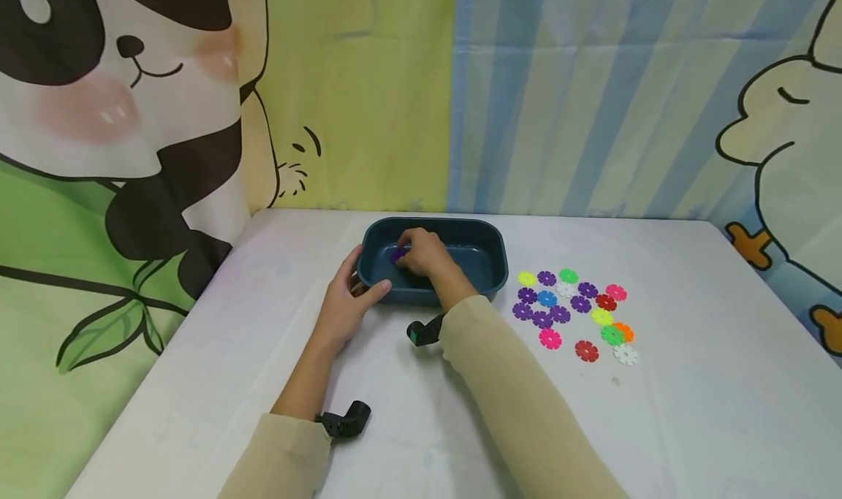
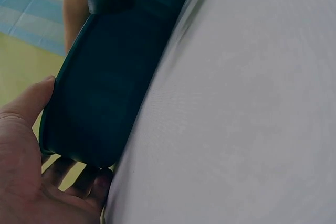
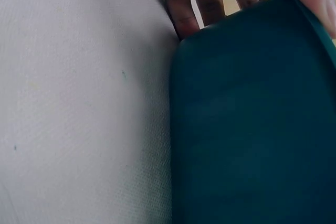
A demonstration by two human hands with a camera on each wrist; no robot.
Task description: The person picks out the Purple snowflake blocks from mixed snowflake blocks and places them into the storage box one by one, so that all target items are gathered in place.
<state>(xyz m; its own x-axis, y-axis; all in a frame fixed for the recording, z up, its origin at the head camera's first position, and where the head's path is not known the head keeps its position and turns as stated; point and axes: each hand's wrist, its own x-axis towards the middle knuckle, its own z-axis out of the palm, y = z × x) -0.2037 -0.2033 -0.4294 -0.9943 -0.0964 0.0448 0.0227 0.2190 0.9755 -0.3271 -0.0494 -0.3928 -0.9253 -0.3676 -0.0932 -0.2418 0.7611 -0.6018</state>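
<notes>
A dark teal rectangular plastic tub (image 1: 483, 265) sits on the white table. My left hand (image 1: 343, 302) grips its left end, with the thumb near the front rim and the fingers along the end wall. In the left wrist view the tub's side (image 2: 100, 87) shows, with fingers (image 2: 84, 182) bent against its end. My right hand (image 1: 426, 254) reaches down inside the tub, its curled fingers pinching a purple notched plastic disc (image 1: 397, 256) near the left end. The right wrist view shows mostly the tub's outer wall (image 3: 252, 124); my right hand is hidden there.
Right of the tub lie several flower-shaped notched discs (image 1: 547, 299) in purple, blue, yellow, green, pink, red, orange and white. A green disc (image 1: 612, 335) overlaps an orange one. Behind the table (image 1: 697, 353) hangs a printed curtain (image 1: 368, 104). Black cameras (image 1: 345, 420) are strapped to both wrists.
</notes>
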